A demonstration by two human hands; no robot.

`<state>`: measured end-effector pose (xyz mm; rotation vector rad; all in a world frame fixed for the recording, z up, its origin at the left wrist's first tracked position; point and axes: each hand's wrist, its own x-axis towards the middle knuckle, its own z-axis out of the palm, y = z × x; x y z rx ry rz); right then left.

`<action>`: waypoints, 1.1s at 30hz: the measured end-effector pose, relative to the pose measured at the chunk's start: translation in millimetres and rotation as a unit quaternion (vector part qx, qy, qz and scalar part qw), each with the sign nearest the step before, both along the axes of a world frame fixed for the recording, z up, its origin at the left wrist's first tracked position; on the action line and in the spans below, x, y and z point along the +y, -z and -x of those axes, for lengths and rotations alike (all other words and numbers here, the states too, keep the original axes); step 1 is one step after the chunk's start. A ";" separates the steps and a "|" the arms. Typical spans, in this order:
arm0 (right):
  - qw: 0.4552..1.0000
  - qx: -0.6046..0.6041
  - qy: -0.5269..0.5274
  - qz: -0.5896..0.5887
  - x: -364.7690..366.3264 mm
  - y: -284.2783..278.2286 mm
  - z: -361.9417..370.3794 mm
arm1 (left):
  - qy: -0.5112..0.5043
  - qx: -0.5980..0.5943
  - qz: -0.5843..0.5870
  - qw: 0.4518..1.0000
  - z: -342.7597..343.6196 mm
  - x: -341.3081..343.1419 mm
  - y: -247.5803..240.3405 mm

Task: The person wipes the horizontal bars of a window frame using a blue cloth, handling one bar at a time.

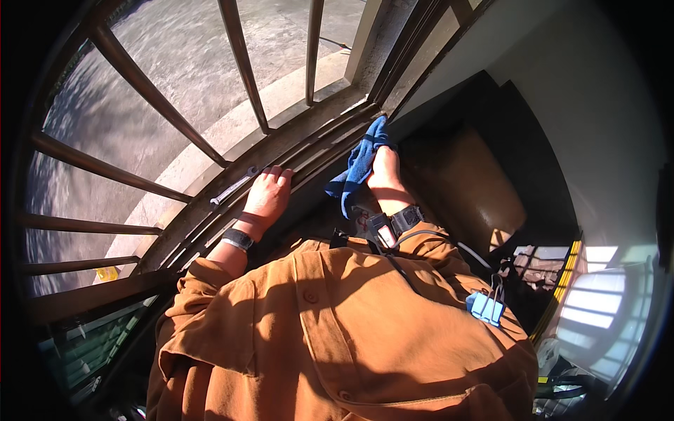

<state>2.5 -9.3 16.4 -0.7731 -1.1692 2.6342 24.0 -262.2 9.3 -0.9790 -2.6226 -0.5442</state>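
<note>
A blue cloth (359, 163) hangs bunched in my right hand (385, 168), which is closed around it. The cloth's upper end touches the window track (335, 135) near the corner of the frame. My left hand (269, 195) rests on the track further left, its fingers laid over the rail, with no object visible in it. Just beyond the left hand, a silver wrench (235, 189) lies on the sill. My right thumb and most of the fingertips are hidden by the cloth or by the hand itself.
Brown metal bars (246, 67) stand beyond the sill, with sunlit concrete (175, 63) outside. A brown rounded seat or panel (467, 182) is to the right. A blue binder clip (486, 307) and cables hang on my orange jacket. A glass pane (91, 344) stands at lower left.
</note>
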 end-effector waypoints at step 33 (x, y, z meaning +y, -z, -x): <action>0.998 -0.027 -0.065 0.003 -30.0 -29.2 19.9 | -0.008 -0.013 -0.017 1.000 -1.0 -3.4 2.8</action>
